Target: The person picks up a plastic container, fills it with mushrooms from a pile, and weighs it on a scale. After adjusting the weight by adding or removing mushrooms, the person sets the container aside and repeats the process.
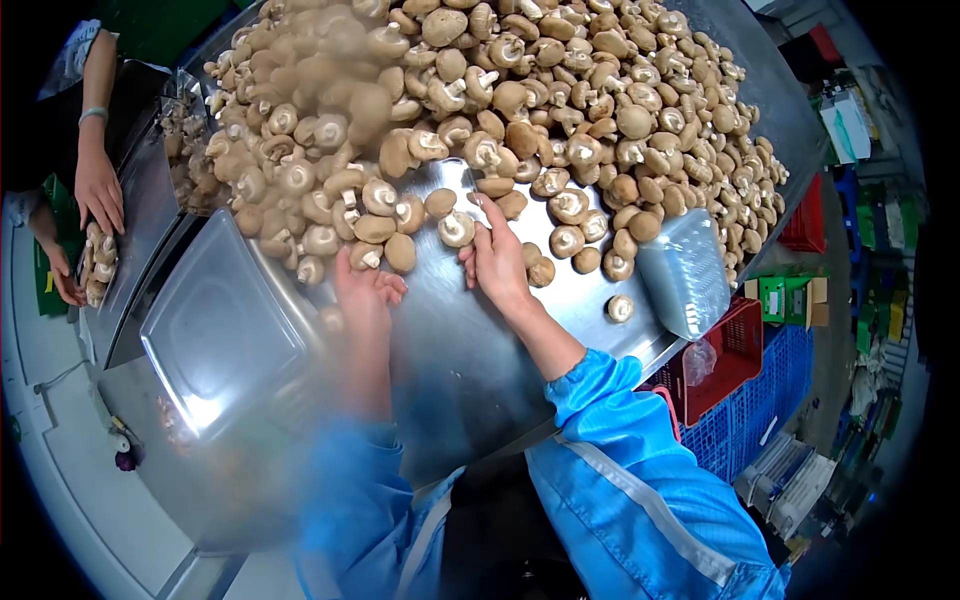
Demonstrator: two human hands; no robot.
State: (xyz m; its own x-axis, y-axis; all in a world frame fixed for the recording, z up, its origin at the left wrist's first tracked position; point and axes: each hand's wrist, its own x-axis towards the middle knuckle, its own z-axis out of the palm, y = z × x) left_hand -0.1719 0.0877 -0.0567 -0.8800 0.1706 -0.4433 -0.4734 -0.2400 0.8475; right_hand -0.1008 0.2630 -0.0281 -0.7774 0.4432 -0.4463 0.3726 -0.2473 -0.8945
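Note:
A large heap of brown-capped shiitake mushrooms (640, 120) covers the far part of the steel table (470, 350). My left hand (368, 290) is at the near edge of the heap, fingers loosely bent and apart, close to a mushroom (366, 255). To its right, my right hand (497, 262) has its index finger stretched out beside a pale-stemmed mushroom (457, 230). Neither hand visibly grips anything. Left of my hands lies a clear plastic tray (225, 310). Part of the view around my left forearm and the upper-left heap is blurred.
A stack of clear trays (685, 275) stands at the table's right edge. Below are a red crate (745, 335) and blue pallet (735, 415). At far left, another person's hands (98, 190) are at a pack of mushrooms (98, 262). One mushroom (620, 308) lies apart.

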